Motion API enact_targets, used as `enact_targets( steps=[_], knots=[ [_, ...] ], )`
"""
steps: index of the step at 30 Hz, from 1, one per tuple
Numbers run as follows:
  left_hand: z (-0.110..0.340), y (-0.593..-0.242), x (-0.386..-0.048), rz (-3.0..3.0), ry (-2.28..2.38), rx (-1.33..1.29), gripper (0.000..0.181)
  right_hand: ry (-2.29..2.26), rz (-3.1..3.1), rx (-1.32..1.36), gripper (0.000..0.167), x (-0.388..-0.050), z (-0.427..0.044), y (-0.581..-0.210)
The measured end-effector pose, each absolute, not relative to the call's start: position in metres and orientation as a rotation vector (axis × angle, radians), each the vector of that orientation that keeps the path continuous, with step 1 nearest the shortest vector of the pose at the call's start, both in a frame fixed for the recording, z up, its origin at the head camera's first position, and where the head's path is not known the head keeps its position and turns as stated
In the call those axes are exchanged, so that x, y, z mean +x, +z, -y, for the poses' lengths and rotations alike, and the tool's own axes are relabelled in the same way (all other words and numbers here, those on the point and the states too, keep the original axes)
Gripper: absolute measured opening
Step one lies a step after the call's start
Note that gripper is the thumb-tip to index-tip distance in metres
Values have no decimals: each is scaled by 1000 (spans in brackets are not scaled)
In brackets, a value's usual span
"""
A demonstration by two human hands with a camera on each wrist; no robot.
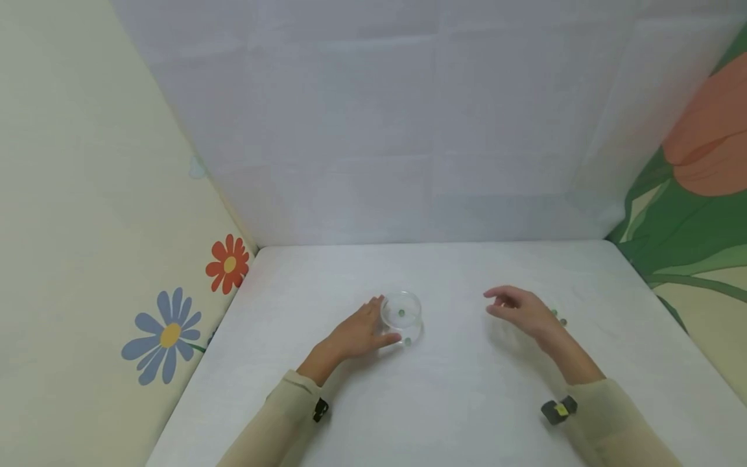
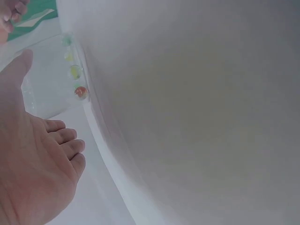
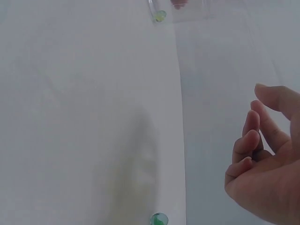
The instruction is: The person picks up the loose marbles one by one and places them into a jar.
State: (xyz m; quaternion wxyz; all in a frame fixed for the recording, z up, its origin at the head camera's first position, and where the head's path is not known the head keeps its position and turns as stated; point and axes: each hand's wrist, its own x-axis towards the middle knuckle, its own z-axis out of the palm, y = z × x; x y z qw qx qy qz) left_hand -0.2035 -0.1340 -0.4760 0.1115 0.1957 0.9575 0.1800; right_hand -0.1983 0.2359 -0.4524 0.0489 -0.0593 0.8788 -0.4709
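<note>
A clear cup stands on the white table. In the left wrist view, several glass marbles lie along its bottom, one of them orange-red, others green and yellow. My left hand is at the cup's left side, its fingers and thumb extended about it; whether they press on it I cannot tell. To the right, my right hand is raised over the table with fingers loosely bent and a gap under the thumb. Nothing shows between them. A green marble lies below that hand.
Beside the right wrist, a dark marble lies on the table. A white sheet rises at the table's far edge. Walls with painted flowers flank both sides. A dark strap device is on the right sleeve.
</note>
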Motion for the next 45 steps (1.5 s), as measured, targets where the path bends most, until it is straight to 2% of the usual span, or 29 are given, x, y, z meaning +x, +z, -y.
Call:
enact_targets(
  steps=[23, 45],
  knots=[
    [137, -480, -207, -2819, 504, 583, 109, -1390, -2736, -81, 43, -190, -263, -453],
    [137, -480, -206, -2824, 501, 587, 107, -1345, -2774, -92, 51, -186, -299, -456]
  ],
)
